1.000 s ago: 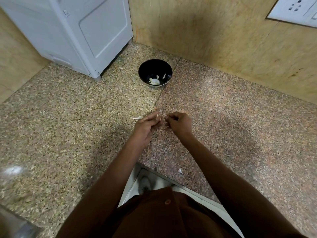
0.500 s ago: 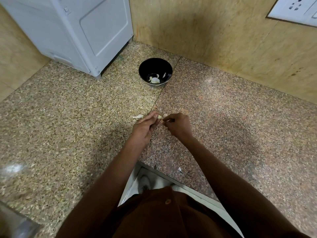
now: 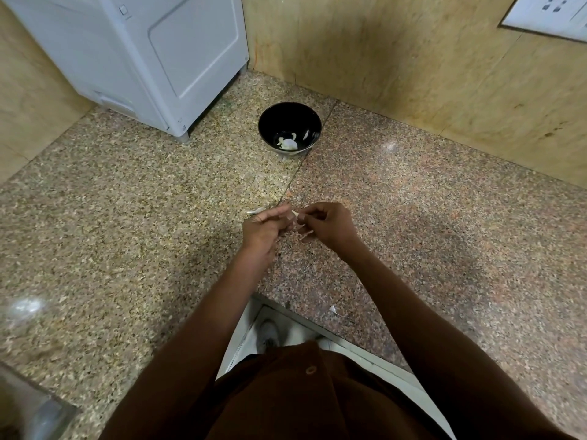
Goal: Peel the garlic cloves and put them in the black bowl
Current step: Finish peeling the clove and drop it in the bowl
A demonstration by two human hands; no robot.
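A speckled granite countertop (image 3: 127, 249) fills most of the frame, its left slab more yellow-grey and its right slab pinker, with a seam running from the centre up toward the back. Beige stone wall panels (image 3: 397, 58) close off the top and the right, and another stretch of the same panelling shows at the far left edge. In the upper left stands a white appliance (image 3: 133, 52) on short feet, its recessed side panel turned toward the camera. A white switch and socket plate (image 3: 552, 14) sits in the upper right corner of the wall.

Along the bottom, the person's brown shirt (image 3: 301, 398) with one button takes up the lower centre, and both brown sleeves reach up toward the middle; below the counter edge a pale shoe on a light floor shows.

The black bowl (image 3: 270, 122) rests upright on the counter above centre, near the back corner and just right of the appliance's foot, well apart from the hands. Several pale peeled garlic pieces (image 3: 288, 143) lie at its bottom.

At centre frame the left hand (image 3: 265, 227) and right hand (image 3: 330, 225) meet fingertip to fingertip above the counter. Both have fingers curled and pinch a small garlic clove (image 3: 297, 215) between them, only a pale sliver of it visible.

A white scrap of garlic skin (image 3: 255, 211) lies on the counter just left of the left hand's fingers, and another small scrap (image 3: 333, 309) lies near the counter's front edge.
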